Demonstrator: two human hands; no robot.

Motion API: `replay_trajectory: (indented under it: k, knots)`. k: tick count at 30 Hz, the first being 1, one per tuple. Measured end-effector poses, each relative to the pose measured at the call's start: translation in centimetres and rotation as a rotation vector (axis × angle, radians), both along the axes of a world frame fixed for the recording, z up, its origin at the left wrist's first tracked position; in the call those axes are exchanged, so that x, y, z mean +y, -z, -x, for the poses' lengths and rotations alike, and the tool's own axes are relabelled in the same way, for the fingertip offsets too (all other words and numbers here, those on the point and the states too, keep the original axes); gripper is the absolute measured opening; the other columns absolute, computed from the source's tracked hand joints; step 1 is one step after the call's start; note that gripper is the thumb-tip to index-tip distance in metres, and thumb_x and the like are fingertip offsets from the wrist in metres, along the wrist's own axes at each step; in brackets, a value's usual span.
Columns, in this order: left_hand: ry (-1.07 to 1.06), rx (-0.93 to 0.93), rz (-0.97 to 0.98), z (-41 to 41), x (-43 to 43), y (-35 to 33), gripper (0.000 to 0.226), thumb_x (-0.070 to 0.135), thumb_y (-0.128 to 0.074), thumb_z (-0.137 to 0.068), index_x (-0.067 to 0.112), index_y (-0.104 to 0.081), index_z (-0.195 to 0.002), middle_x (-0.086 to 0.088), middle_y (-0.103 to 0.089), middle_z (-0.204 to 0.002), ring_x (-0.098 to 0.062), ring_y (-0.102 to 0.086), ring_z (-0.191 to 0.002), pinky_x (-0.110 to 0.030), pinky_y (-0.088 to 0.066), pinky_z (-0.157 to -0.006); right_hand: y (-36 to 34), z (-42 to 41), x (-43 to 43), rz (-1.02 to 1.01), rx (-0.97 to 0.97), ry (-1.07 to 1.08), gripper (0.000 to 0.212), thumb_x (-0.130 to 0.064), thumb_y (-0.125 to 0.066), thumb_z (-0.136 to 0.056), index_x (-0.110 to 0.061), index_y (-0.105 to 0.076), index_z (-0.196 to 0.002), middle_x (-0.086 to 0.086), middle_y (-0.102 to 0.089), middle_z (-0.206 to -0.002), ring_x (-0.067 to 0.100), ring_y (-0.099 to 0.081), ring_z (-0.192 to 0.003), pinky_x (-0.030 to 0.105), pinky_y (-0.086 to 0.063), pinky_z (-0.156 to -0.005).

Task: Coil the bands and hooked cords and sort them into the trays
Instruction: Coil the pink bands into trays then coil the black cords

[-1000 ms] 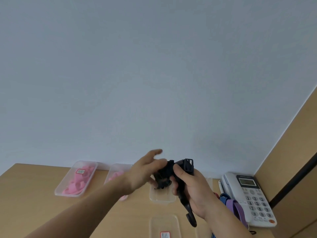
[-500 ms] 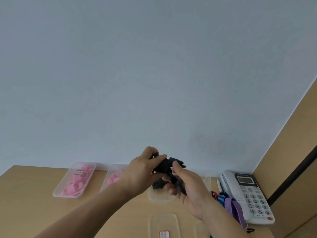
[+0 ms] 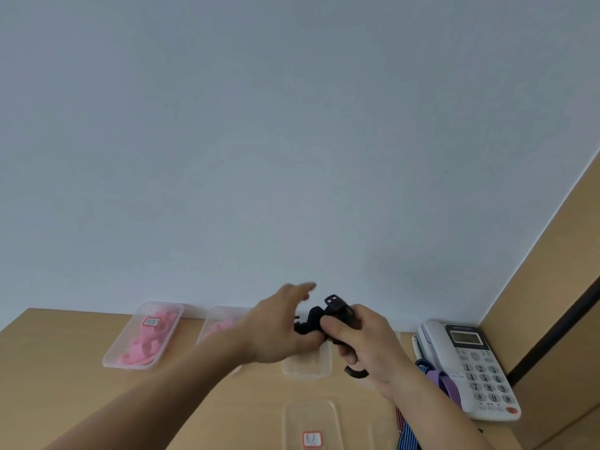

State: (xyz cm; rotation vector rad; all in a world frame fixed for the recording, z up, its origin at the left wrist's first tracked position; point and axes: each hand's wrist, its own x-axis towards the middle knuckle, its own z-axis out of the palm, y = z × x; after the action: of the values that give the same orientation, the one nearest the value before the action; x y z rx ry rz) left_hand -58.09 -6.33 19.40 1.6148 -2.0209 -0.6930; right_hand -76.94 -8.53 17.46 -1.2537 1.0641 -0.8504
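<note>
"How far along?"

"Midway, I'd judge. Pink bands [image 3: 139, 349] sit in the left tray [image 3: 121, 332] and its neighbour [image 3: 211, 316] at the tabletop's far edge."

"The cord?"

"Black cord [image 3: 334, 307], partly bundled, is above the tabletop's middle. The right hand [image 3: 367, 345] is clenched round it, hook [image 3: 355, 373] dangling. The left hand [image 3: 276, 332] is beside it, fingers outstretched, blurred."

"What's left?"

"Loose bands [image 3: 444, 384] by the phone [image 3: 470, 368]; the near tray [image 3: 286, 417] shows only a label."
</note>
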Motion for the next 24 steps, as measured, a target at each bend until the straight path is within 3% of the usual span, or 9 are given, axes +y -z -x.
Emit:
replay_trajectory:
  k: [2,4,7,11,15,17,19,22,24]
  knots:
    - [0.137,0.016,-0.103,0.7,-0.4,0.0,0.034,0.032,-0.064,-0.085,0.031,-0.052,-0.117,0.012,-0.066,-0.094,-0.010,-0.062,-0.077,-0.020,-0.046,-0.068,-0.2,-0.2,-0.1,0.064,0.128,-0.057,0.046,-0.036,-0.086,-0.067,-0.005,-0.061,-0.090,-0.005,-0.058,-0.058,0.009,-0.050,-0.049,0.020,-0.037,-0.044]
    - [0.097,0.162,-0.138,0.9,-0.3,0.7,0.017,0.031,-0.061,-0.089,0.021,-0.056,-0.103,0.007,-0.069,-0.082,-0.014,-0.065,-0.072,-0.029,-0.053,-0.065,-0.4,-0.3,-0.3,0.102,0.169,-0.033,0.032,-0.035,-0.082,-0.075,-0.012,-0.065,-0.090,-0.014,-0.058,-0.057,0.001,-0.052,-0.048,0.014,-0.039,-0.044]
    - [-0.043,0.522,-0.267,0.7,-0.5,1.8,0.027,0.028,-0.060,-0.094,0.006,-0.059,-0.108,-0.014,-0.073,-0.096,-0.032,-0.072,-0.084,-0.044,-0.058,-0.076,-0.7,-0.3,-0.8,0.019,0.014,0.060,0.018,-0.032,-0.066,-0.089,-0.015,-0.071,-0.093,-0.006,-0.056,-0.060,0.003,-0.050,-0.050,0.015,-0.038,-0.043]
    - [-0.132,0.972,-0.427,1.1,-0.2,2.9,0.029,0.022,-0.060,-0.097,0.001,-0.055,-0.116,-0.032,-0.064,-0.110,-0.044,-0.071,-0.088,-0.042,-0.057,-0.066,0.1,-1.6,-0.8,0.137,0.029,0.181,0.018,-0.015,-0.053,-0.097,-0.021,-0.068,-0.101,-0.005,-0.053,-0.059,0.007,-0.048,-0.055,0.017,-0.040,-0.052]
    - [-0.092,1.333,-0.526,1.5,0.1,3.3,0.039,0.023,-0.060,-0.096,-0.006,-0.058,-0.123,-0.025,-0.067,-0.111,-0.043,-0.068,-0.097,-0.049,-0.057,-0.081,0.7,-3.7,-0.1,0.275,-0.017,0.229,0.022,-0.015,-0.050,-0.100,-0.028,-0.061,-0.114,-0.006,-0.066,-0.085,0.001,-0.062,-0.075,0.025,-0.052,-0.074]
    - [-0.083,1.416,-0.578,1.3,0.1,3.1,0.037,0.025,-0.054,-0.099,-0.002,-0.064,-0.122,-0.024,-0.066,-0.121,-0.038,-0.066,-0.109,-0.051,-0.056,-0.089,0.8,-4.5,0.5,0.350,-0.039,0.227,0.025,-0.011,-0.049,-0.101,-0.029,-0.059,-0.114,-0.009,-0.067,-0.102,-0.001,-0.064,-0.093,0.019,-0.051,-0.084]
    - [-0.070,1.440,-0.628,0.8,0.0,2.8,0.035,0.027,-0.052,-0.099,0.003,-0.070,-0.117,-0.021,-0.067,-0.122,-0.034,-0.067,-0.110,-0.048,-0.057,-0.089,1.1,-4.9,1.0,0.472,0.014,0.207,0.028,-0.009,-0.047,-0.101,-0.030,-0.057,-0.116,-0.011,-0.064,-0.112,0.001,-0.061,-0.103,0.015,-0.048,-0.088]
    - [-0.037,1.352,-0.655,-0.3,0.0,2.4,0.038,0.034,-0.052,-0.099,0.007,-0.071,-0.117,-0.018,-0.068,-0.120,-0.033,-0.064,-0.109,-0.056,-0.045,-0.105,1.8,-5.0,0.9,0.600,0.072,0.164,0.024,-0.014,-0.042,-0.102,-0.026,-0.055,-0.120,-0.002,-0.059,-0.116,0.012,-0.058,-0.106,0.023,-0.047,-0.091]
    - [0.020,1.265,-0.669,-0.8,0.1,2.2,0.038,0.036,-0.051,-0.100,0.009,-0.069,-0.119,-0.013,-0.069,-0.114,-0.029,-0.063,-0.105,-0.055,-0.042,-0.108,2.1,-5.1,0.6,0.633,0.114,0.160,0.027,-0.025,-0.040,-0.098,-0.031,-0.053,-0.120,-0.004,-0.054,-0.114,0.012,-0.053,-0.107,0.022,-0.044,-0.093]
